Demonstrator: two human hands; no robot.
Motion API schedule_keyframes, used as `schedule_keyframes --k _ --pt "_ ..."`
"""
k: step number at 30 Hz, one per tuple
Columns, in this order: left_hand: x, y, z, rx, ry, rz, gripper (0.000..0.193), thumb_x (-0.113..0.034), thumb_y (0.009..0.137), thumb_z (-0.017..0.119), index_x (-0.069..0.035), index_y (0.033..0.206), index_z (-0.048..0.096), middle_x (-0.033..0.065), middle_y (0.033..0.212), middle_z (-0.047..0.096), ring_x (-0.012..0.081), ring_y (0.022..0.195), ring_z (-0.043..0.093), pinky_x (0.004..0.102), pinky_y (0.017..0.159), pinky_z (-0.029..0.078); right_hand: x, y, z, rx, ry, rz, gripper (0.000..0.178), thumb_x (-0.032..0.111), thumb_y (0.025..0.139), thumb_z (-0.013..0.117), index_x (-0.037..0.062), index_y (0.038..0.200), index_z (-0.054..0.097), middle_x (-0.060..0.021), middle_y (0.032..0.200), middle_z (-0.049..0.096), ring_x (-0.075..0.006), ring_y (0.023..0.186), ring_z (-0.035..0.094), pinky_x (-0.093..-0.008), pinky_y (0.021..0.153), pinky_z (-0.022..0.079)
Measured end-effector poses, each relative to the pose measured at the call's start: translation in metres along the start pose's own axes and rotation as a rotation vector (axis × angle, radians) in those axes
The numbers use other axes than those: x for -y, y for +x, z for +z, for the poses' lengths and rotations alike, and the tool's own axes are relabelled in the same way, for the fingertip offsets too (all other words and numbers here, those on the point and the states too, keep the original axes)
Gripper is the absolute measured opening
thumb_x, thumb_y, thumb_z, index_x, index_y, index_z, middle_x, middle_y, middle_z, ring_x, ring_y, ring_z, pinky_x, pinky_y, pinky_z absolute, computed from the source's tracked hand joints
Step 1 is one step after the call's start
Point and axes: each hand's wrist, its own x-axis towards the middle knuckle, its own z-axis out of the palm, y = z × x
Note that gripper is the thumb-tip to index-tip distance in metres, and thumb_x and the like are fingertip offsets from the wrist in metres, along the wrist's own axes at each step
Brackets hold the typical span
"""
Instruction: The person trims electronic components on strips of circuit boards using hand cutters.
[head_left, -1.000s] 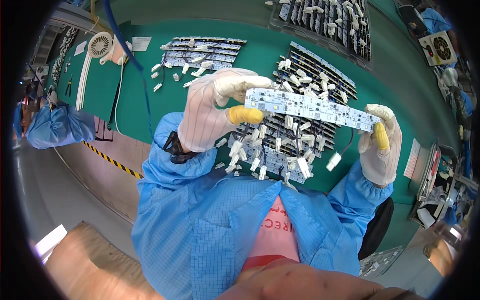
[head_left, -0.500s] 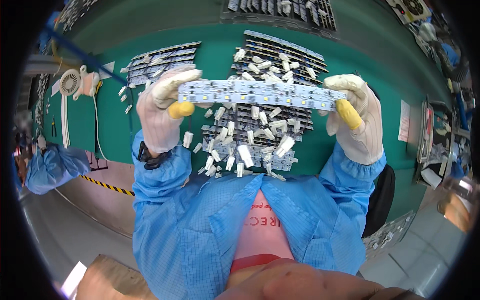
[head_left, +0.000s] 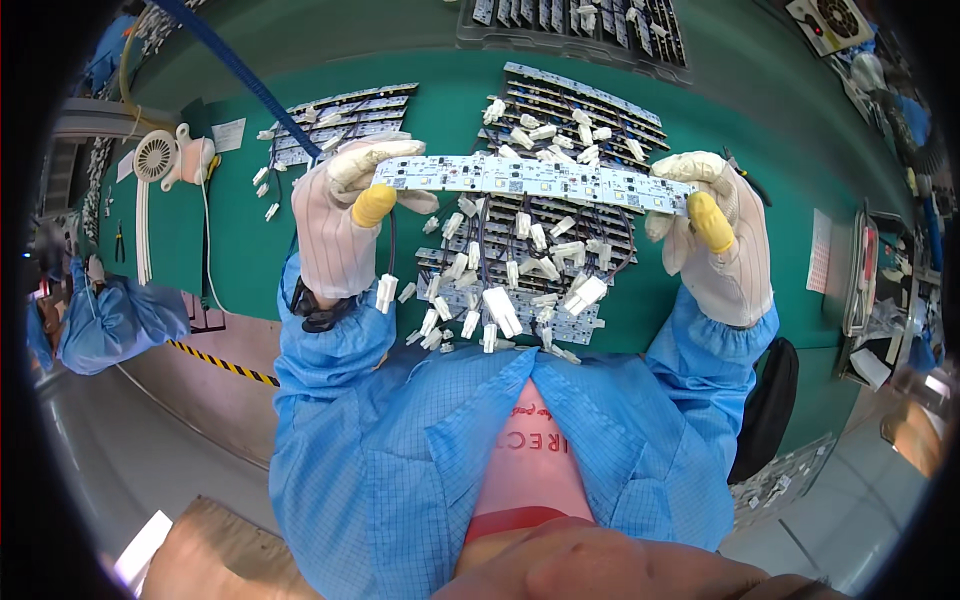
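Observation:
A long white LED circuit board strip (head_left: 540,180) is stretched level between my gloved hands, above the bench. My left hand (head_left: 350,215) pinches its left end, and my right hand (head_left: 715,225) pinches the right end. Yellow finger cots cover both thumbs. Dark wires with white plug connectors hang below the strip; one connector (head_left: 386,293) dangles beside my left wrist. Behind and under it lies a stack of similar boards (head_left: 580,110) in rows, with many white connectors (head_left: 503,312) spread over them. Part of that stack is hidden by the held strip.
A smaller group of boards (head_left: 350,115) lies at the left, near a white fan (head_left: 155,156). A clear tray of boards (head_left: 570,45) stands at the far edge of the green bench mat (head_left: 240,230). A blue cord (head_left: 235,70) crosses the upper left. Another person's blue sleeve (head_left: 110,325) shows at far left.
The strip has tipped, so its face and row of LEDs show at another angle and its hanging wires are more visible. Both hands still hold its ends. The whole view has shifted slightly.

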Motion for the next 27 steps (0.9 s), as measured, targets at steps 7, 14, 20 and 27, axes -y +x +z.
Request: schedule_keyframes --k 7,14,20,27 --pt "-0.003 -0.002 0.003 -0.037 -0.088 -0.035 0.047 -0.034 0.086 0.065 0.006 0.111 0.06 0.0133 0.092 0.067 0.0196 0.073 0.068 0.0262 0.069 0.053 0.005 -0.003 0.0 0.042 0.032 0.008 0.053 0.043 0.087 0.063 -0.0028 0.111 0.053 -0.0055 0.077 0.06 -0.0077 0.063 0.055 -0.0178 0.049 0.039" --pt "0.02 -0.005 0.001 -0.119 -0.134 0.053 0.051 -0.032 0.084 0.068 0.007 0.115 0.058 0.0172 0.104 0.065 0.0209 0.088 0.064 0.0269 0.07 0.051 0.012 -0.006 0.005 -0.003 -0.123 -0.02 0.033 0.02 0.088 0.061 -0.0014 0.112 0.054 -0.0088 0.079 0.064 -0.0073 0.056 0.054 -0.0202 0.052 0.044" --pt "0.007 0.008 0.001 -0.06 0.277 0.025 0.038 -0.023 0.089 0.063 0.001 0.118 0.059 0.01 0.099 0.068 0.0131 0.08 0.065 0.0235 0.078 0.049 0.01 -0.008 0.006 0.129 0.115 -0.03 0.036 0.018 0.09 0.061 -0.0011 0.119 0.05 -0.0109 0.09 0.065 -0.0083 0.062 0.056 -0.0207 0.053 0.046" --pt "0.007 0.005 0.004 -0.12 0.079 -0.11 0.034 -0.013 0.087 0.059 0.002 0.118 0.059 0.0112 0.095 0.069 0.0148 0.082 0.067 0.0239 0.078 0.05 0.013 -0.007 0.007 0.074 0.068 -0.049 0.035 0.023 0.091 0.06 -0.001 0.116 0.052 -0.0112 0.097 0.063 -0.008 0.061 0.055 -0.021 0.054 0.046"
